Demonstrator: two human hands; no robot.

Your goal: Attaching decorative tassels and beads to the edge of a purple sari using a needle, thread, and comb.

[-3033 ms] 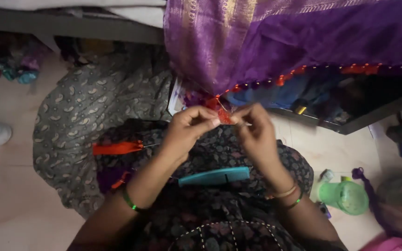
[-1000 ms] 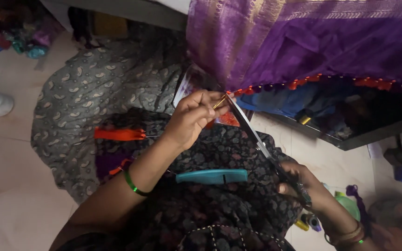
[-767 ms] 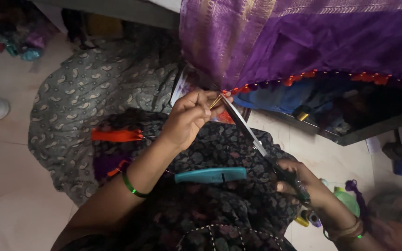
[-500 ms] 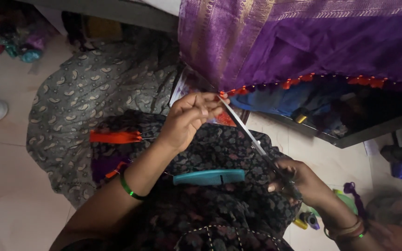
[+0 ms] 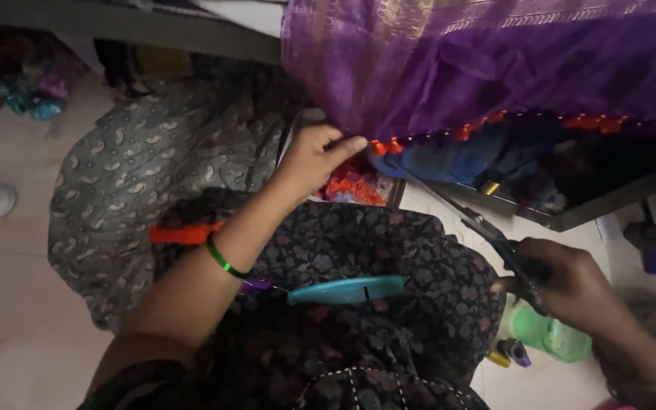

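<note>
Pinching the orange-tasselled hem of the purple silk cloth (image 5: 495,68) at twelve o'clock, the left hand (image 5: 316,156) grips closed; the right hand (image 5: 571,281), at four o'clock, clasps metal scissors (image 5: 480,224).

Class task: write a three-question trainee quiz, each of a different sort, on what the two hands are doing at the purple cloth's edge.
1. True or false: the right hand holds scissors.
2. The left hand pinches: A) the teal comb B) the purple cloth hem, by its orange tassels C) the green bottle.
3. Fill in: the comb lies on the person's ____.

Key: 1 true; 2 B; 3 lap.
</note>
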